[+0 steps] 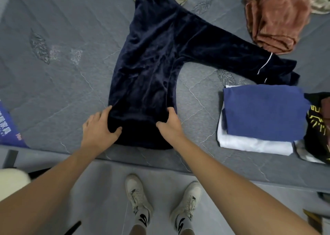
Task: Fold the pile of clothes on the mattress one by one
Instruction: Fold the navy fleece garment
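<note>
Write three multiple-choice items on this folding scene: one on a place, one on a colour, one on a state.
1. Where is the folded stack?
A. right of the navy garment
B. left of it
C. on the floor

2. What colour is the stack's top piece?
A. red
B. blue
C. green

3. What are the hands doing?
A. hanging idle
B. both gripping the navy garment's near end
C. one holds a shoe

Key: 1 A, it lies at the mattress's right side. 2 B, blue over white. 3 B, left hand and right hand pinch the cloth.
</note>
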